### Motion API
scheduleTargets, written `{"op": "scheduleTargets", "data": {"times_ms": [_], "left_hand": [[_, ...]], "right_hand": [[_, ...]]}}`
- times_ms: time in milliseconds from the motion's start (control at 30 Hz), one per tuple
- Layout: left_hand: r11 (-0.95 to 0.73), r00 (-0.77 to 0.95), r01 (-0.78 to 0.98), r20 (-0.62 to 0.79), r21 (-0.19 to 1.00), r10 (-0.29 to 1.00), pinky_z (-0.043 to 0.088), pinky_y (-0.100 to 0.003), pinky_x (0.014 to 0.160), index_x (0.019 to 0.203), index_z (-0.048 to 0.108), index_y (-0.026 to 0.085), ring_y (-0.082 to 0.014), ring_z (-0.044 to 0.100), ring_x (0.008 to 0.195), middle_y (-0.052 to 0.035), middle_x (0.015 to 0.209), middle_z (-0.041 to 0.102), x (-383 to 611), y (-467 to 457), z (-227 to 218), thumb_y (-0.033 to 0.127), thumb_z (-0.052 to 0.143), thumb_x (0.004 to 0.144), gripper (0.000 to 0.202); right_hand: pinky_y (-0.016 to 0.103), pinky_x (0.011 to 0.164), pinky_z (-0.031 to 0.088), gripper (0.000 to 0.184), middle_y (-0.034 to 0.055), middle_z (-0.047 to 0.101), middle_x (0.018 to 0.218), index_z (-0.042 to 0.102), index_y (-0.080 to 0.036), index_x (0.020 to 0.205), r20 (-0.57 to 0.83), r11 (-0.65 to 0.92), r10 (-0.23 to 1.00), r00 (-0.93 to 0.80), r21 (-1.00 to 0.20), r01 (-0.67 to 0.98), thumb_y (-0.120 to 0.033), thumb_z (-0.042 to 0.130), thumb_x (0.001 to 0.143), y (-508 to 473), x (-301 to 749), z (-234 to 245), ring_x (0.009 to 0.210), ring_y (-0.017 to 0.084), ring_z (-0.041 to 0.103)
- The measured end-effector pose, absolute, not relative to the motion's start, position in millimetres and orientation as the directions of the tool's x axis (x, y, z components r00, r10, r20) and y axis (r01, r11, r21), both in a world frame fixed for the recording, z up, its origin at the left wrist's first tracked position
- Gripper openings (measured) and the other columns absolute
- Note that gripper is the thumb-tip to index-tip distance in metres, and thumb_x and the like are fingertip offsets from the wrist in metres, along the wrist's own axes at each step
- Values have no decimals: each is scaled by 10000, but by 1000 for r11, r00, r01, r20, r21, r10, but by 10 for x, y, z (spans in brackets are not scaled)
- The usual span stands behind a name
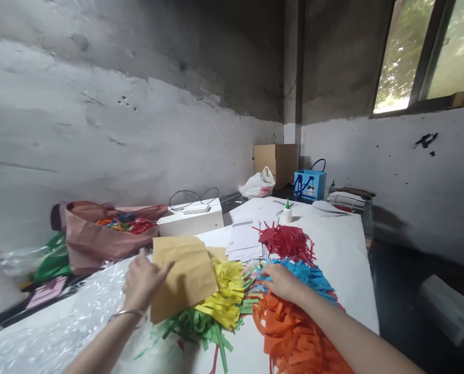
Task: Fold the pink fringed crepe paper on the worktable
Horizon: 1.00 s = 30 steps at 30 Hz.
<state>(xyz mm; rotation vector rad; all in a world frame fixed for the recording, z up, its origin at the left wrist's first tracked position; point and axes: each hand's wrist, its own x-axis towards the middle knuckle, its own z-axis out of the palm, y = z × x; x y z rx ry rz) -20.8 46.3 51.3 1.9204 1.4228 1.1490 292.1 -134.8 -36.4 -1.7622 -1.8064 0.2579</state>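
My left hand [144, 280], with a bangle at the wrist, has its fingers apart at the left edge of a brown kraft paper envelope [185, 272]. Its thumb reaches over the envelope's face. The envelope lies partly over yellow fringed paper strips [228, 291] and above green strips [195, 322]. My right hand [281, 280] is bent over the middle of the pile, its fingers closed on thin strips among the blue paper strips [308, 275]; the fingertips are partly hidden. Orange strips [294, 337] lie under the right forearm, and red strips [284, 241] lie beyond the hand.
White printed sheets [245, 241] and a green-capped glue bottle [288, 213] stand behind the strips. A pink bag [99, 244] of coloured strips and a white box [195, 221] are left. Clear plastic [76, 322] covers the near left. A blue basket [310, 184] is at the back.
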Motion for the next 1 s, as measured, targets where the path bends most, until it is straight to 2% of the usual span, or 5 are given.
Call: {"op": "scheduleTargets", "data": {"times_ms": [100, 233, 367, 733, 1000], "left_hand": [[-619, 481, 602, 389, 505, 786, 155, -596, 1235, 1303, 617, 201, -413, 237, 1516, -119, 1569, 468, 107, 165, 213, 318, 850, 657, 697], [-831, 828, 489, 159, 264, 538, 112, -671, 1214, 1268, 670, 339, -459, 360, 1459, -81, 1586, 477, 574, -108, -244, 246, 981, 325, 998], [-832, 846, 512, 45, 214, 532, 410, -618, 1066, 1145, 703, 193, -337, 620, 1199, -114, 1239, 709, 485, 90, -328, 384, 817, 778, 429], [-531, 579, 406, 240, 744, 779, 551, -449, 904, 1073, 688, 154, -244, 709, 976, -71, 1048, 752, -443, 437, -245, 521, 588, 947, 400], [-331, 426, 232, 210, 915, 880, 575, -424, 866, 1061, 683, 156, -208, 701, 935, -46, 1033, 728, -491, 488, -327, 448, 643, 955, 313]], "right_hand": [[506, 1016, 492, 212, 75, 653, 1230, 671, -169, 1147, 190, 100, 982, -13, -459, 883, -307, 697, 989, -979, 2786, -460, 1150, 261, 622], [531, 1015, 490, 332, 92, 614, 1293, 622, -172, 1261, 92, 96, 994, -65, -397, 913, -341, 699, 986, -555, 2617, -503, 1178, 286, 604], [462, 929, 550, 262, 74, 651, 1206, 653, -168, 1182, 43, 71, 997, -59, -395, 916, -342, 696, 991, -422, 2677, -509, 1062, 245, 655], [444, 923, 557, 192, 60, 680, 1154, 682, -157, 1114, 131, 83, 991, -21, -487, 869, -304, 697, 992, -525, 3031, -370, 1040, 234, 668], [384, 824, 581, 236, 34, 693, 1034, 686, -148, 1037, 77, 87, 995, -57, -467, 880, -381, 661, 1014, -219, 2337, -382, 902, 204, 687]]}}
